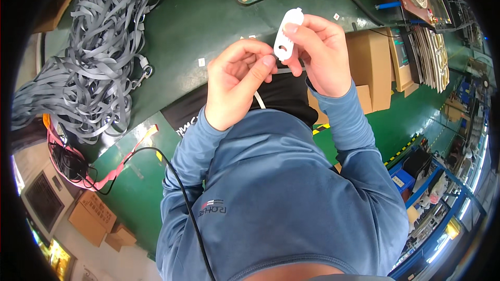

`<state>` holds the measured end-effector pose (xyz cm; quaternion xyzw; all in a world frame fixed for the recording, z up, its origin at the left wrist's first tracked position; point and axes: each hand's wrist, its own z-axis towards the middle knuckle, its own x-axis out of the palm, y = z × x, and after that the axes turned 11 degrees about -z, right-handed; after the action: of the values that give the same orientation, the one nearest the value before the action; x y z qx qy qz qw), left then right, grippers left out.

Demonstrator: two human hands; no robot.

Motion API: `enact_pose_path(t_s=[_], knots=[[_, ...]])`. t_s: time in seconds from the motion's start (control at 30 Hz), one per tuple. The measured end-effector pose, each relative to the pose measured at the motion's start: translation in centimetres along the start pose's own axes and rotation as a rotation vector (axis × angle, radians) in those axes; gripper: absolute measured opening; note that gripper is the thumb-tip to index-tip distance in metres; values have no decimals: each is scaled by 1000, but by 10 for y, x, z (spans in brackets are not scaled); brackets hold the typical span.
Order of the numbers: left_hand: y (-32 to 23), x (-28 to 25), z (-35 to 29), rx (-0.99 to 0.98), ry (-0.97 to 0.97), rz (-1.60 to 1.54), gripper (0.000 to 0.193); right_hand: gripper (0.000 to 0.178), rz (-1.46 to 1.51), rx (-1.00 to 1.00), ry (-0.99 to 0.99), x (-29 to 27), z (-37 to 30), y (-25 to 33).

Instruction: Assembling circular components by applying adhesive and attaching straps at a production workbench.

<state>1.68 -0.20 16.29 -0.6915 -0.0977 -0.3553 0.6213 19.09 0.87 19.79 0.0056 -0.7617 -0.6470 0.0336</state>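
A white, elongated plastic piece (pixel 282 37) with rounded ends and a curved cut-out near its lower end is held up in front of me, over the table's near edge. My right hand (pixel 327 52) grips it from the right, thumb on its face and fingers behind. At its lower end, the thumb and index finger of my left hand (pixel 235 75) are pinched together close to the cut-out. Whatever lies between those fingertips is too small to make out.
A large heap of grey straps (pixel 101 57) with metal clips covers the table's left side. Pliers (pixel 359 0) and a blue-handled tool (pixel 388 5) lie at the far right. Cardboard boxes (pixel 371 65) stand below the edge on the right. A black cable (pixel 179 182) crosses my left arm.
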Motion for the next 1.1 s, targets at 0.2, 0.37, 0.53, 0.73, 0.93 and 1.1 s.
enact_pose_path(t_s=[0.2, 0.37, 0.53, 0.73, 0.93, 1.1], knots=[[2, -1, 0, 87, 92, 158, 10, 16, -117, 0, 14, 0, -1, -6], [0, -1, 0, 75, -18, -40, 9, 17, -86, -26, 42, 3, -2, -9], [-3, -3, 1, 100, -3, -15, 9, 19, 58, -6, 8, 1, -4, -4], [2, 3, 2, 75, 24, 53, 10, 20, 11, -15, 56, 1, -2, -1], [5, 2, 2, 75, 12, -11, 11, 16, -104, -93, 16, 5, -4, -6], [5, 2, 3, -21, -7, -265, 15, 16, -138, -234, -76, 9, -8, -3]])
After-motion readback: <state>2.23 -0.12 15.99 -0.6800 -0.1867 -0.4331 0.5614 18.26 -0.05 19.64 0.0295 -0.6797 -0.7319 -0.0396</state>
